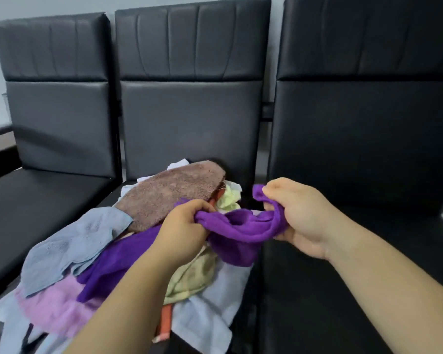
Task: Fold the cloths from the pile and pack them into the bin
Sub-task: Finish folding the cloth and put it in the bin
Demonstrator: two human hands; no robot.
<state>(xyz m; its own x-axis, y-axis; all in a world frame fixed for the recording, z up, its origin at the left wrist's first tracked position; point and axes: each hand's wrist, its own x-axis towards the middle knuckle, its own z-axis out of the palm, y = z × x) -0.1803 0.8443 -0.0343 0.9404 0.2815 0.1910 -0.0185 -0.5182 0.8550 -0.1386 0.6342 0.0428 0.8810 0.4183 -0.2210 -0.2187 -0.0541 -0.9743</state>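
Both hands are closed round one purple cloth (pixel 241 226), held bunched just above the pile (pixel 143 251). On one end, the left hand (pixel 187 226) has its fingers curled over the cloth, knuckles up. On the other end the right hand (pixel 299 215) grips with its thumb on top, and a small tuft of purple sticks out behind the thumb. Between the two hands the cloth sags in loose folds, and its lower edge hangs near the right edge of the seat.

More purple fabric (pixel 118 261) lies under the left forearm; whether it is the same cloth or a second one cannot be told.

The pile covers the seat of the middle chair (pixel 189 118), one of three black padded chairs set side by side. A brown towel (pixel 172 192) lies on top towards the back of the seat, a blue-grey cloth (pixel 74 241) drapes towards the left edge, and a pink cloth (pixel 51 305) sits at the front left corner. Beneath the hands lies a pale yellow cloth (pixel 192 277), with a white cloth (pixel 205 318) spread along the front right and an orange strip (pixel 165 320) poking out at the front.

To the sides, the left chair (pixel 56 118) and the right chair (pixel 363 136) stand against a pale wall (pixel 49 6)
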